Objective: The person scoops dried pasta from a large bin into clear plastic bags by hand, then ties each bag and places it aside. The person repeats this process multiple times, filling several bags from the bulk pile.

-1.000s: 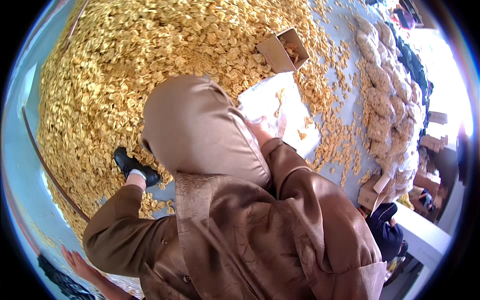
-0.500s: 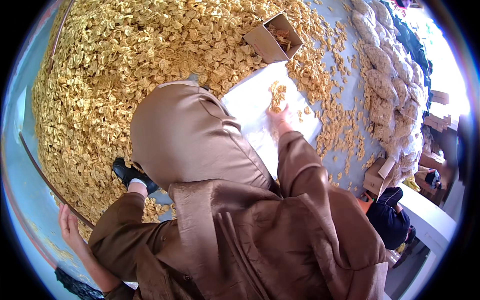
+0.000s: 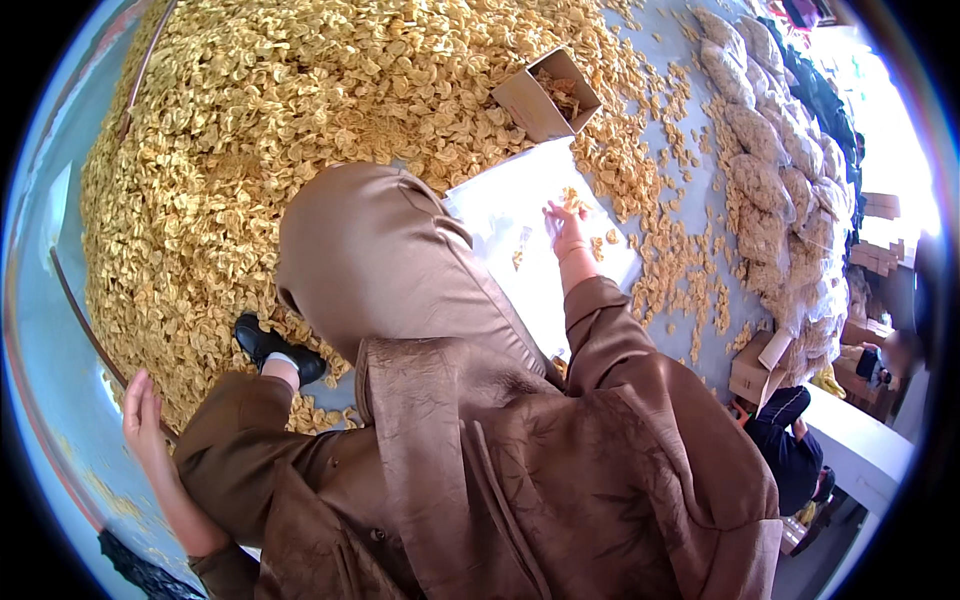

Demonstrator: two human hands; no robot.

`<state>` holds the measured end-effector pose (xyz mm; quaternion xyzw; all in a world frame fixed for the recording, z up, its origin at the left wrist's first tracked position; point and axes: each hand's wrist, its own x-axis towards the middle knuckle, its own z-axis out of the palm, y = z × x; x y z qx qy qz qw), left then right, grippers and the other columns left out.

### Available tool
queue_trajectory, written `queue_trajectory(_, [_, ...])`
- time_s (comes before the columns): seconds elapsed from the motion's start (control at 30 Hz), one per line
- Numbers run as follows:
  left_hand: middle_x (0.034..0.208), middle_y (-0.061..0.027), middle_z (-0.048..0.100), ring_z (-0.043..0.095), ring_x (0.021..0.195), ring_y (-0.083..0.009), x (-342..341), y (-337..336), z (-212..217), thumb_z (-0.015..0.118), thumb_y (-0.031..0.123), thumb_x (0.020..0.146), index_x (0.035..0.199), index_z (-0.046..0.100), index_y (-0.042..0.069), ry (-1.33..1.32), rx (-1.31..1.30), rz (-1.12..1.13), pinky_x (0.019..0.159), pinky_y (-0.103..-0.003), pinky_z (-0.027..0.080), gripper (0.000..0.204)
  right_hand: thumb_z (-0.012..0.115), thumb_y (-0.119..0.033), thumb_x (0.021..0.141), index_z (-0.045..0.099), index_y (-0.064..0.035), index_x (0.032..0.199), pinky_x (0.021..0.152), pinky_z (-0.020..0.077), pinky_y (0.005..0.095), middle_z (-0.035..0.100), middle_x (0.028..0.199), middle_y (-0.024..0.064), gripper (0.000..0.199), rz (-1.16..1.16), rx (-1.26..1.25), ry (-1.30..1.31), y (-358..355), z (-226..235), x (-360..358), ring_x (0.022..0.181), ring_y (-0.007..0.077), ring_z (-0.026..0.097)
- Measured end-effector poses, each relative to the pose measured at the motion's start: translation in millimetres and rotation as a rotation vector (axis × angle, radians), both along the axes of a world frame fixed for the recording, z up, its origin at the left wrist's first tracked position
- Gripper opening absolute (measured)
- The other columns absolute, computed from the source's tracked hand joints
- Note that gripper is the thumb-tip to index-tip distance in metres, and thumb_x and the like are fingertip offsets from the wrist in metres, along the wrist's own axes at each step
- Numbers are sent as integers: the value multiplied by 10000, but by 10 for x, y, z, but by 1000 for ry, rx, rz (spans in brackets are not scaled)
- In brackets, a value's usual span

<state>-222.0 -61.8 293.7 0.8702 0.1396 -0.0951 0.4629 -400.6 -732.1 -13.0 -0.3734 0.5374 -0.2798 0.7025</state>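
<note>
My right hand is over a white plastic sheet on the floor, its fingers stretched out and apart. At their tips is a small cluster of dried yellow slices; I see no firm grip on them. A few more slices lie on the sheet close by. At the far left, my left hand is open, fingers extended, beside a thin brown rod and holding nothing. My bent knee in brown trousers hides part of the sheet's left edge.
A huge pile of dried slices spreads across the floor. An open cardboard box with darker pieces stands past the sheet. Filled clear bags are stacked at right. Another person in dark clothing is at lower right, near a box.
My right hand has shifted slightly on the sheet, and its fingers have moved up to the slice cluster. Fewer slices show in that cluster. My left hand stays open at the left.
</note>
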Motion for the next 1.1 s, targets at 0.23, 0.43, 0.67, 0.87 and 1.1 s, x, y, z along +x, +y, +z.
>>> queue_trajectory(0.23, [1291, -79, 558, 553, 1137, -173, 245, -695, 298, 518, 133, 942, 1269, 541, 29, 25, -347, -58, 956, -293, 434, 344, 445, -15, 805, 525, -58, 1215, 580, 429, 217, 592, 809, -9, 420, 877, 326, -566, 979, 1869, 1967, 678, 70, 545])
queue_trajectory(0.43, [1341, -159, 492, 555, 1146, -259, 805, -1097, 291, 396, 563, 945, 1380, 388, 24, 339, -1301, -131, 925, -373, 491, 693, 510, -58, 707, 701, -18, 871, 748, 435, 233, 662, 915, 39, 255, 2289, -285, -452, 3007, 3725, 2852, 847, 124, 565])
queue_trajectory(0.67, [1177, -130, 602, 611, 1029, -204, 754, -816, 344, 520, 417, 936, 1294, 489, 22, 127, -639, -385, 858, -357, 517, 534, 439, -38, 636, 692, -66, 876, 716, 429, 321, 611, 781, 76, 350, 2727, -902, -186, 4147, 3555, 2739, 772, 208, 554])
queue_trajectory(0.87, [955, -41, 686, 653, 839, -108, 681, -451, 398, 652, 172, 879, 1089, 631, 25, 173, -563, -203, 758, -254, 541, 258, 433, -70, 657, 680, -64, 860, 598, 416, 315, 581, 688, 69, 320, 2548, -944, -38, 4139, 3497, 2896, 638, 188, 533])
queue_trajectory(1.1, [665, -33, 617, 559, 593, -74, 821, -397, 519, 751, 284, 796, 731, 599, 38, -65, 66, -281, 508, -235, 397, 297, 643, -110, 761, 613, -137, 1084, 816, 482, 382, 578, 1121, 95, 325, 1377, -1898, -943, 4262, 3702, 2905, 947, 286, 592])
